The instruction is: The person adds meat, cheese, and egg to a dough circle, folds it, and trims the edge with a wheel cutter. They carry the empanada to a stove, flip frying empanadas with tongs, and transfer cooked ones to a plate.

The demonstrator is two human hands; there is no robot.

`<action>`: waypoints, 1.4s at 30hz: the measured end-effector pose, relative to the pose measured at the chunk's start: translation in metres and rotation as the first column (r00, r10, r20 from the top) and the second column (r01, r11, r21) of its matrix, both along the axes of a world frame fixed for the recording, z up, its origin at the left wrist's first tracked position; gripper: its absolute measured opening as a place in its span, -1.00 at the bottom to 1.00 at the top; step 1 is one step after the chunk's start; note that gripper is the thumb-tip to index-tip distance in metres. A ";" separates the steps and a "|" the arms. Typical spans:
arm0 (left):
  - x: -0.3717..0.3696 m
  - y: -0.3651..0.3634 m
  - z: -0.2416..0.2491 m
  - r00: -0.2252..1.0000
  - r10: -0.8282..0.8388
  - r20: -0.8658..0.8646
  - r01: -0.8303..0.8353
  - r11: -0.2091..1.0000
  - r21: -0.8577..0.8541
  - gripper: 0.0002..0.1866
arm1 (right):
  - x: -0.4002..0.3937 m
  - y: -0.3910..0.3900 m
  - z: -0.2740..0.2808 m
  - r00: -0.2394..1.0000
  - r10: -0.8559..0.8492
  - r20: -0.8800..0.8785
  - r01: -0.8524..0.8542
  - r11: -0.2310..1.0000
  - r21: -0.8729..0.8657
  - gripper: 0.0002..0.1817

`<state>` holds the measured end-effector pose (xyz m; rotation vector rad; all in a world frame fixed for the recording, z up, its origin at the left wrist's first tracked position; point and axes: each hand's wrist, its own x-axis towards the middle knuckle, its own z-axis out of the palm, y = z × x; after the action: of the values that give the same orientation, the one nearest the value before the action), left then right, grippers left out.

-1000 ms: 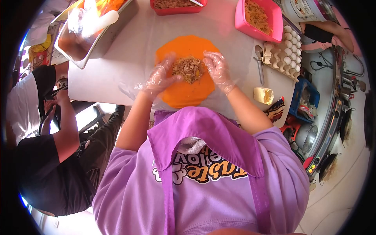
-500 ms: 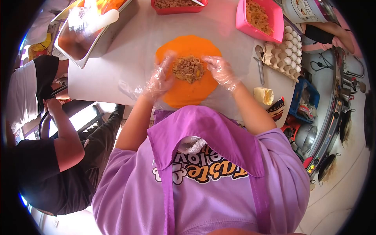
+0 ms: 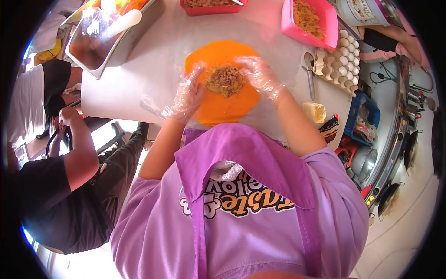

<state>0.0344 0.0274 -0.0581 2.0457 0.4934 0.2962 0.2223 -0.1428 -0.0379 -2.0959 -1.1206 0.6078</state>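
A round orange sheet (image 3: 223, 53) lies flat on the pale table, with a mound of brown, shredded filling (image 3: 225, 80) near its middle. My left hand (image 3: 189, 93), in a clear plastic glove, touches the sheet's left side with its fingertips beside the mound. On the opposite side my right hand (image 3: 261, 78), gloved too, has its fingers bent over the sheet's right edge, close to the filling. What the fingers of each hand grip is too small to make out.
A metal tray (image 3: 100, 65) stands at the back left, a red container (image 3: 211, 9) at the back, and a pink tub (image 3: 309, 28) at the back right. Beside it are an egg carton (image 3: 332, 67), a spoon (image 3: 310, 76) and a yellow block (image 3: 314, 112). People are at both sides.
My right hand has moved slightly inward and up, nearer the mound. My left hand has shifted a little along the left side. The co-worker's hands at the left have moved slightly.
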 end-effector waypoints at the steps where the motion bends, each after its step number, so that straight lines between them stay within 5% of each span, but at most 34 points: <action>1: -0.002 0.000 0.002 1.000 0.002 0.000 -0.002 1.000 -0.001 -0.51 | 0.005 -0.005 0.002 0.998 -0.036 -0.045 0.035 0.999 -0.012 -0.65; 4: -0.006 -0.001 0.001 0.990 0.023 -0.136 -0.013 0.997 0.074 -0.57 | 0.007 -0.016 0.004 0.993 -0.107 -0.047 0.103 0.992 -0.077 -0.71; 6: -0.009 -0.003 -0.006 0.998 -0.031 -0.049 0.051 0.877 0.477 -0.58 | 0.001 -0.015 0.005 0.995 -0.096 0.016 0.096 0.995 0.025 -0.75; 8: -0.011 -0.005 -0.005 0.998 0.013 -0.067 0.018 0.901 0.433 -0.60 | -0.010 -0.009 0.009 0.993 -0.090 0.075 0.080 0.988 0.130 -0.78; 10: -0.012 -0.006 -0.006 0.995 0.048 -0.090 -0.009 0.921 0.389 -0.61 | -0.029 0.003 0.020 0.890 0.172 0.421 -0.243 0.962 0.122 -0.75; 11: -0.013 -0.006 -0.012 0.995 0.095 -0.033 -0.081 0.953 0.292 -0.62 | -0.041 0.010 0.023 0.892 0.168 0.420 -0.239 0.963 0.123 -0.75; 13: -0.012 -0.005 -0.015 0.990 0.141 0.020 -0.142 0.972 0.187 -0.63 | -0.062 0.026 0.030 0.600 0.436 0.671 -0.462 0.873 -0.154 -0.71; 14: -0.013 -0.004 -0.014 0.992 0.122 0.030 -0.126 0.970 0.209 -0.61 | -0.068 0.030 0.031 0.601 0.433 0.672 -0.460 0.875 -0.153 -0.71; 16: -0.014 -0.001 -0.017 0.994 0.104 0.038 -0.110 0.966 0.236 -0.60 | -0.078 0.040 0.042 0.640 0.676 0.365 -0.413 0.703 -0.579 -0.69; 17: -0.015 0.001 -0.022 0.995 0.095 0.033 -0.100 0.969 0.226 -0.59 | -0.078 0.043 0.050 0.756 0.630 0.176 -0.416 0.671 -0.614 -0.67; 20: -0.017 0.002 -0.023 0.996 0.088 0.031 -0.092 0.972 0.217 -0.57 | -0.085 0.033 0.016 0.898 0.428 0.100 -0.325 0.801 -0.503 -0.71; 23: -0.017 0.000 -0.028 0.994 0.102 0.034 -0.107 0.969 0.223 -0.57 | -0.091 0.010 -0.060 0.886 0.409 0.219 -0.280 0.847 -0.451 -0.75; 24: -0.016 0.000 -0.030 0.993 0.116 0.032 -0.121 0.965 0.234 -0.57 | -0.088 0.007 -0.054 0.884 0.413 0.220 -0.282 0.845 -0.453 -0.75; 26: -0.016 -0.001 -0.029 0.992 0.118 0.041 -0.125 0.960 0.249 -0.58 | -0.085 -0.003 -0.026 0.631 0.487 0.604 -0.372 0.873 -0.314 -0.73; 29: -0.016 -0.001 -0.026 0.993 0.115 0.013 -0.114 0.962 0.247 -0.58 | -0.085 -0.013 -0.001 0.565 0.446 0.694 -0.382 0.887 -0.258 -0.71; 30: -0.016 -0.001 -0.024 0.993 0.111 -0.023 -0.103 0.969 0.226 -0.58 | -0.084 -0.017 -0.002 0.565 0.446 0.694 -0.382 0.887 -0.259 -0.71; 32: -0.016 0.000 -0.020 0.995 0.091 -0.043 -0.078 0.966 0.245 -0.56 | -0.082 -0.027 -0.009 0.769 0.401 0.498 -0.318 0.916 -0.246 -0.68; 36: -0.014 -0.002 -0.017 0.994 0.042 -0.098 -0.014 0.964 0.265 -0.51 | -0.069 -0.043 -0.027 0.731 0.380 0.566 -0.344 0.922 -0.175 -0.69; 39: -0.011 -0.003 -0.009 0.998 -0.056 -0.025 0.061 0.961 0.270 -0.42 | -0.062 -0.046 -0.019 0.593 0.384 0.708 -0.458 0.884 -0.095 -0.72; 41: -0.003 -0.005 -0.003 0.992 -0.128 0.019 0.112 0.924 0.366 -0.32 | -0.064 -0.048 -0.013 0.786 0.256 0.563 -0.306 0.952 -0.006 -0.70; 42: 0.001 -0.007 -0.002 0.978 -0.203 0.056 0.155 0.874 0.460 -0.19 | -0.065 -0.048 -0.015 0.786 0.256 0.563 -0.306 0.952 -0.006 -0.70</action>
<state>0.0352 0.0200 -0.0597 2.4976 0.1731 0.4334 0.1577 -0.1904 -0.0526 -2.1010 -1.7793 0.0488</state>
